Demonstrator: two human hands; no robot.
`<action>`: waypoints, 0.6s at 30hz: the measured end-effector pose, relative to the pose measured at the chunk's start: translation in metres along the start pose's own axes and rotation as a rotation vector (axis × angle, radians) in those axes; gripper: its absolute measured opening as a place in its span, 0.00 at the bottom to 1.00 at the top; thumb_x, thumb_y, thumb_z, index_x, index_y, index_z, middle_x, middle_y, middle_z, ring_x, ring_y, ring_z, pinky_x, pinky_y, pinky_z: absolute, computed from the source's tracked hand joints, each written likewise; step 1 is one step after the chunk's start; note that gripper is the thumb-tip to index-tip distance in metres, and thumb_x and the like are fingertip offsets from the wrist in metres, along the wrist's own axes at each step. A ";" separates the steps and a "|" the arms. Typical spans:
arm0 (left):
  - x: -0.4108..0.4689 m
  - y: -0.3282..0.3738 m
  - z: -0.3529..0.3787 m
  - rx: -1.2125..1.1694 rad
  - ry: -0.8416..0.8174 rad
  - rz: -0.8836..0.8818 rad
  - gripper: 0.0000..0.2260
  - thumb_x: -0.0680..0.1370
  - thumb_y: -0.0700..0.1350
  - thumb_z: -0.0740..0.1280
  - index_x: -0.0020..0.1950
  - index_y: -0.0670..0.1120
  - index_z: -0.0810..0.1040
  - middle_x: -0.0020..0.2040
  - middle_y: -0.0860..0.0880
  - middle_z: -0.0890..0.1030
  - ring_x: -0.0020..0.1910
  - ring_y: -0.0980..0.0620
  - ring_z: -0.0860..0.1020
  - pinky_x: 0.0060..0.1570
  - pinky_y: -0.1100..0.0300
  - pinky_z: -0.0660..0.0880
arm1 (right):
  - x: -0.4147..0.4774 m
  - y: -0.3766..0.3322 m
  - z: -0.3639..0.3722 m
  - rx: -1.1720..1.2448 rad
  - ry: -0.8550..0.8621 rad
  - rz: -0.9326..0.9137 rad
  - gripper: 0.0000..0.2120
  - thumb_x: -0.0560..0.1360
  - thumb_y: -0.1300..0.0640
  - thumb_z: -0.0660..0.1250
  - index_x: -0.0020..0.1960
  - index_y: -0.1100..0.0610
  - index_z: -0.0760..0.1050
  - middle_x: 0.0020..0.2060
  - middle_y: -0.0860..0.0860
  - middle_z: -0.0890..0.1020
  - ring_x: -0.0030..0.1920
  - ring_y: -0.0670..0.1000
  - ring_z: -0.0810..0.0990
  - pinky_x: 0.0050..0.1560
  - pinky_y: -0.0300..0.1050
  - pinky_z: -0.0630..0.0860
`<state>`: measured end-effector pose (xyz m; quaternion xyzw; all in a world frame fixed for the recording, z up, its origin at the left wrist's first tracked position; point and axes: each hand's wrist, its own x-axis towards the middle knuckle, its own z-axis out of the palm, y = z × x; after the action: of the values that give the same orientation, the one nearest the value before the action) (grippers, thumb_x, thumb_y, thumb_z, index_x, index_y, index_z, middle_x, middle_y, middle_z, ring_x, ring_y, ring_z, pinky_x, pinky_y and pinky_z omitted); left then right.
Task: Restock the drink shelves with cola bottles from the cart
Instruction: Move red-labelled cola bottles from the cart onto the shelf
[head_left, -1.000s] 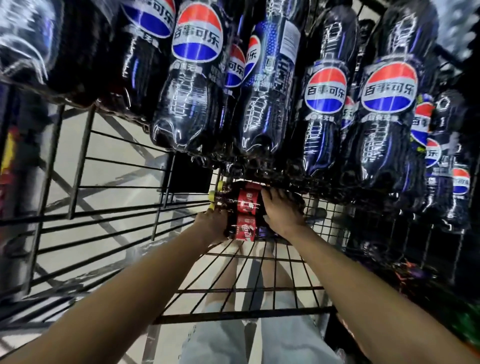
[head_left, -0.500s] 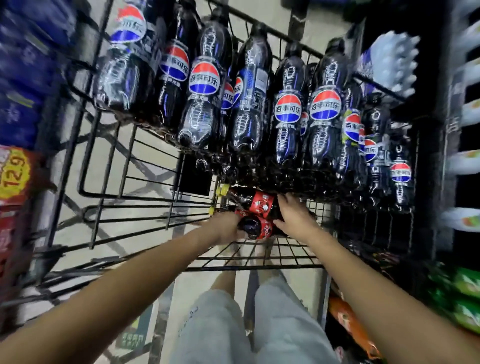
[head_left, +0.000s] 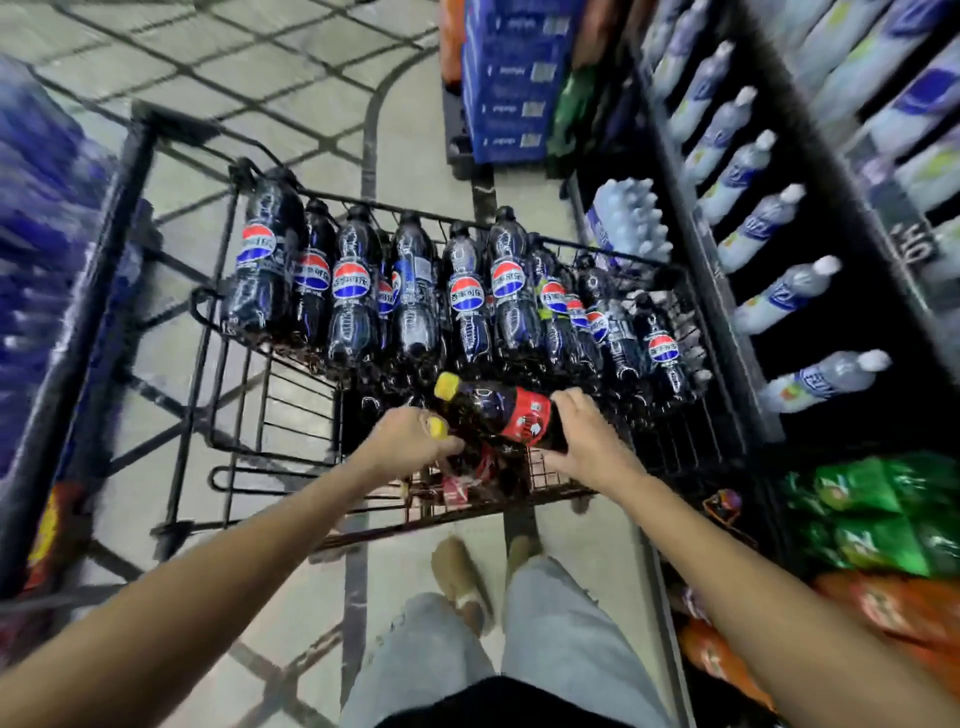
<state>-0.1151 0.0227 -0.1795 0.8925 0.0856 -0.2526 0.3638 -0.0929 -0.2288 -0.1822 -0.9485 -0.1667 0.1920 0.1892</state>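
Both hands were down in the black wire cart (head_left: 691, 447), right at its near end. The right hand (head_left: 589, 439) was curled round the base end of a red-labelled cola bottle (head_left: 498, 410): dark, glossy plastic with a yellow cap, lying on its side just above the cart's mesh. The white writing on its red label was too blurred to read. The left hand (head_left: 408, 441) was clamped on the neck of a second bottle (head_left: 480, 462) underneath, its yellow cap peeking out by the knuckles and a bit of red label showing.

Beyond them, a packed row of Pepsi bottles (head_left: 353, 280) filled the cart, shiny black with ribbed waists and the red, white and blue roundel over Chinese characters.

To the right was a dark shelf (head_left: 748, 364) of pale bottles (head_left: 779, 296) with white caps and blue labels. Green packs (head_left: 872, 514) sat lower down, with blue cases (head_left: 504, 78) stacked up the aisle on a pale tiled floor (head_left: 260, 78).
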 end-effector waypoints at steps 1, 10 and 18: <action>-0.004 0.009 -0.004 -0.044 0.021 0.027 0.15 0.72 0.50 0.74 0.30 0.47 0.73 0.21 0.57 0.71 0.21 0.62 0.68 0.24 0.68 0.64 | -0.006 -0.003 -0.007 0.029 0.035 0.005 0.28 0.71 0.56 0.73 0.66 0.62 0.66 0.59 0.56 0.69 0.60 0.54 0.68 0.61 0.45 0.67; -0.055 0.093 -0.040 -0.210 0.374 0.313 0.13 0.75 0.49 0.71 0.36 0.45 0.72 0.30 0.52 0.73 0.29 0.57 0.69 0.33 0.58 0.65 | -0.069 -0.025 -0.051 0.305 0.269 0.153 0.22 0.68 0.50 0.73 0.58 0.56 0.70 0.50 0.49 0.73 0.49 0.50 0.74 0.48 0.45 0.72; -0.125 0.138 -0.025 -0.540 0.500 0.322 0.16 0.78 0.47 0.66 0.40 0.35 0.78 0.33 0.48 0.77 0.29 0.57 0.71 0.28 0.70 0.65 | -0.160 -0.028 -0.040 0.636 0.307 0.297 0.16 0.72 0.52 0.70 0.55 0.55 0.68 0.43 0.46 0.76 0.42 0.43 0.74 0.37 0.38 0.68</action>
<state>-0.1667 -0.0554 -0.0165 0.8006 0.0939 0.0641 0.5884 -0.2219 -0.2781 -0.0880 -0.8740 0.0708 0.1153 0.4667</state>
